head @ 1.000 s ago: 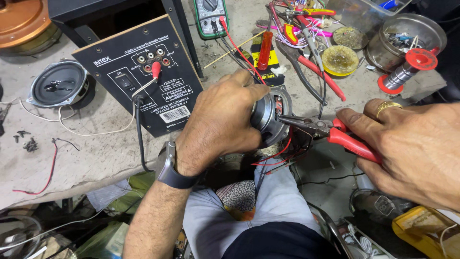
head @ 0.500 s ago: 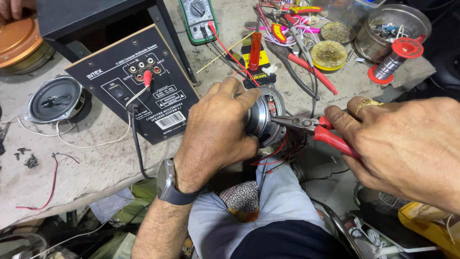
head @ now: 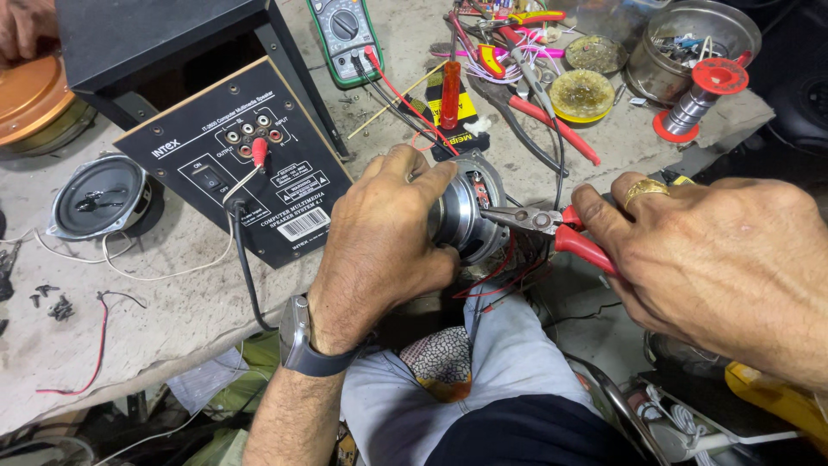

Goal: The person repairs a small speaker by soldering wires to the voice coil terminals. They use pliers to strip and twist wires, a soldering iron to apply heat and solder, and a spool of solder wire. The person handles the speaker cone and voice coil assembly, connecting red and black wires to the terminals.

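Left hand (head: pixel 384 237) clamps speaker driver (head: pixel 470 211) — right hand (head: pixel 716 259) grips red-handled pliers (head: pixel 552 229), tips at magnet.

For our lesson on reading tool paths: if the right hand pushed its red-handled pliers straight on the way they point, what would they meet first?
Most likely the speaker's metal back, gripped by the left hand: the pliers in the right hand already point at it.

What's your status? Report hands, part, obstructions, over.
Left hand grips speaker driver at its magnet. Right hand holds red-handled pliers, tips at driver's terminal side. Red wires hang beneath; black rear panel lies close left.
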